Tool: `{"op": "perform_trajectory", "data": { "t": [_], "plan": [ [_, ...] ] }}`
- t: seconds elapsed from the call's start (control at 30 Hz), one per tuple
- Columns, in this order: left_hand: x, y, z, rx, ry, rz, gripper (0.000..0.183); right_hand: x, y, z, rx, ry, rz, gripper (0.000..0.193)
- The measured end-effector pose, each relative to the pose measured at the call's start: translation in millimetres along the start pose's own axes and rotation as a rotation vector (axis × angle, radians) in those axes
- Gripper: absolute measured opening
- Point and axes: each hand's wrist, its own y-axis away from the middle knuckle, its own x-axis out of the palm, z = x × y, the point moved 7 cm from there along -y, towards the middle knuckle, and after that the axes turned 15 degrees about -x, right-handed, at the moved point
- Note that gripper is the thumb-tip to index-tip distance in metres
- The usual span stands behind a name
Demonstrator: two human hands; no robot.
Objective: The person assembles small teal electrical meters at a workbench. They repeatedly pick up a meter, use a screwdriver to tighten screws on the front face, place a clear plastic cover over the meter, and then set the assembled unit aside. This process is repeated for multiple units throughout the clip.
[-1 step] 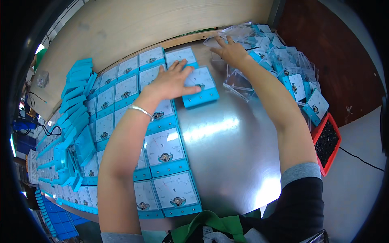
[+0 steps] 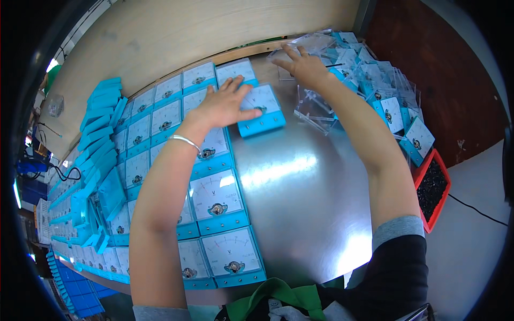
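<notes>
My left hand (image 2: 225, 107) lies flat on a blue panel meter (image 2: 261, 111) with a white dial face. My fingers are spread wide and they press down on it; they are not curled around it. This meter sits a bit crooked on the shiny metal table (image 2: 300, 203), at about twelve o'clock from the middle of the table. It is just beside the neat rows of meters (image 2: 214, 198) that fill the table from seven o'clock up to eleven o'clock. I wear a thin silver bracelet (image 2: 184, 141) on my left wrist.

My right hand (image 2: 302, 65) reaches far out to one o'clock. Its fingers are spread open and rest on clear plastic covers (image 2: 316, 104) lying there. I cannot tell if it has picked one up.

At two o'clock there is a messy pile of more meters and covers (image 2: 393, 101). At three o'clock a red tray (image 2: 444, 190) holds small dark bits. At nine o'clock there is a heap of plain blue backs (image 2: 99, 139), well apart from my hands.
</notes>
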Motion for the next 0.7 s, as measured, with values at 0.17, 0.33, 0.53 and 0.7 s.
{"op": "perform_trajectory", "data": {
  "t": [0.17, 0.33, 0.53, 0.7],
  "plan": [
    [8.7, -27.4, 41.5, -0.105, 0.058, 0.052, 0.085, -62.2, 21.0, -25.0, 0.164, -0.238, -0.193, 0.036],
    [5.0, -32.7, 41.1, -0.1, 0.091, 0.089, 0.083, -47.1, 62.6, -45.9, 0.259, -0.341, -0.028, 0.02],
    [-10.4, -15.6, 26.5, -0.051, 0.106, -0.153, 0.076, -3.8, 27.2, -11.6, 0.23, -0.134, 0.094, 0.016],
    [5.2, 17.2, -2.4, 0.016, 0.014, -0.005, 0.055, -9.0, 32.1, -16.8, 0.293, -0.106, 0.059, 0.014]
  ]
}}
